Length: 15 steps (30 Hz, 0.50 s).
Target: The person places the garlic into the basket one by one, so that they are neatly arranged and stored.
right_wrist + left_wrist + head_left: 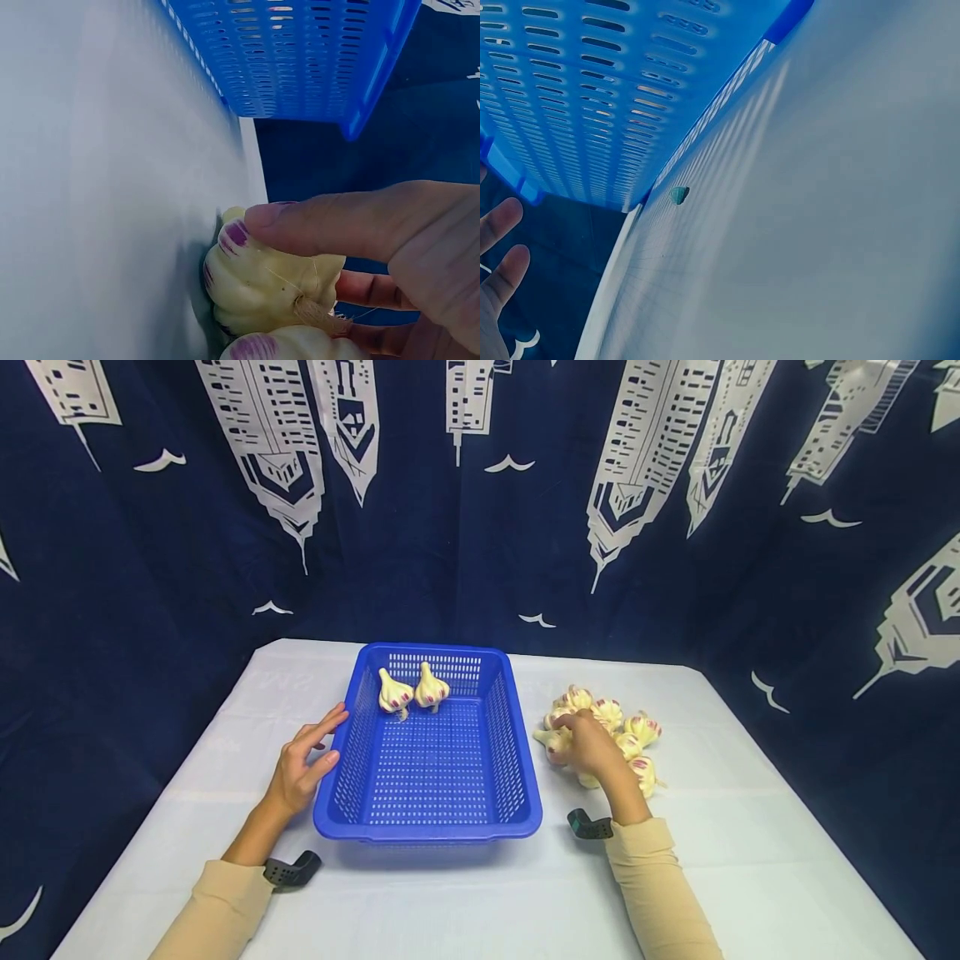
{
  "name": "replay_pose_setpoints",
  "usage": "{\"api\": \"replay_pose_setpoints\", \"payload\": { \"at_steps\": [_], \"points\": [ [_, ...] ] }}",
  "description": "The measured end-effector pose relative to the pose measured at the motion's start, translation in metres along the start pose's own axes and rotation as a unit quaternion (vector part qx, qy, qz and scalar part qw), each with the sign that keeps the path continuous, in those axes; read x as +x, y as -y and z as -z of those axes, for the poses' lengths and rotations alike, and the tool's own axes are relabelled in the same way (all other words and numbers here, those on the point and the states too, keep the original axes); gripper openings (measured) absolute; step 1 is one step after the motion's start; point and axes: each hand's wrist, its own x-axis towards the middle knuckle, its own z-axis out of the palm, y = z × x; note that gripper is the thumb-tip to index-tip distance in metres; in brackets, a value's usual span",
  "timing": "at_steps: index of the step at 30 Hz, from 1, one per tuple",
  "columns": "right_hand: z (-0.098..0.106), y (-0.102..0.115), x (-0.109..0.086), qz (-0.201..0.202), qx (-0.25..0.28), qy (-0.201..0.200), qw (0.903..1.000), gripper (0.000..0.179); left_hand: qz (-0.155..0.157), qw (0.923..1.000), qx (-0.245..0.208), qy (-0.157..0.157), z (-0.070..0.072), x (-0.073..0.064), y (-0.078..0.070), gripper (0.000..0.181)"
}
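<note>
A blue plastic basket [427, 833] stands on the white table, with two garlic bulbs [432, 689] side by side at its far left corner. My left hand [298, 772] is at the basket's left side, its fingers loosely spread and the fingertips right at the rim. To the right of the basket, my right hand [592, 745] reaches over a heap of garlic bulbs [642, 729]. It holds one garlic bulb [262, 281] between thumb and fingers, as the right wrist view shows. Another bulb [289, 345] lies close against the held one. The hand covers part of the heap.
A small green piece [679, 195] appears near the basket's base in the left wrist view. Behind the table hangs a dark blue cloth [450, 568] with white building prints. Dark bands [292, 870] are on both wrists.
</note>
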Motion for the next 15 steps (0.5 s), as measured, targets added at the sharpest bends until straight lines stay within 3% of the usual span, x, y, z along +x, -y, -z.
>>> {"api": "replay_pose_setpoints", "payload": {
  "at_steps": [7, 15],
  "points": [
    [0.0015, 0.0004, 0.0000, 0.045, 0.013, -0.011, 0.9988, 0.050, 0.001, 1.0000, 0.000, 0.004, 0.0004, 0.0007, -0.0027, 0.056],
    [0.0050, 0.0014, -0.0008, 0.069, 0.032, -0.021, 0.9969, 0.048, 0.008, 0.9999, -0.003, 0.007, 0.0002, 0.0008, -0.0033, 0.057]
  ]
}}
